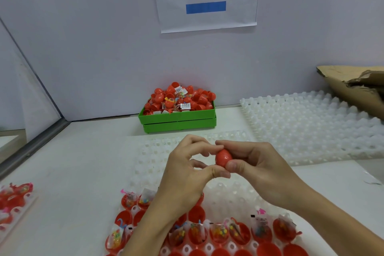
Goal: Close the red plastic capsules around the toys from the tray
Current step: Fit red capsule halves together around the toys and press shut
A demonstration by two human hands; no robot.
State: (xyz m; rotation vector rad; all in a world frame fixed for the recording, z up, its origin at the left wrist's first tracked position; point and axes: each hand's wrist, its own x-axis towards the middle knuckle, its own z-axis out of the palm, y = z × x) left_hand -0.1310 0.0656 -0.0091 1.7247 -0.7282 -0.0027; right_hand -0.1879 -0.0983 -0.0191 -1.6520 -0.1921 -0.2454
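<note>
A red egg-shaped capsule (pixel 223 158) is held above the white dimpled tray (pixel 158 156) in the middle of the view. My right hand (pixel 255 168) pinches it between thumb and fingers from the right. My left hand (pixel 187 170) grips its left side with thumb and fingertips. The two halves look joined, with a seam line showing. Below my forearms, the tray's near rows hold open red capsule halves (pixel 220 234) with bagged toys (pixel 259 227) in them.
A green bin (pixel 178 119) heaped with closed red capsules stands at the back wall. A stack of white trays (pixel 311 129) lies at the right, with torn cardboard (pixel 357 87) behind. Another tray with filled halves (pixel 14 199) sits at the left edge.
</note>
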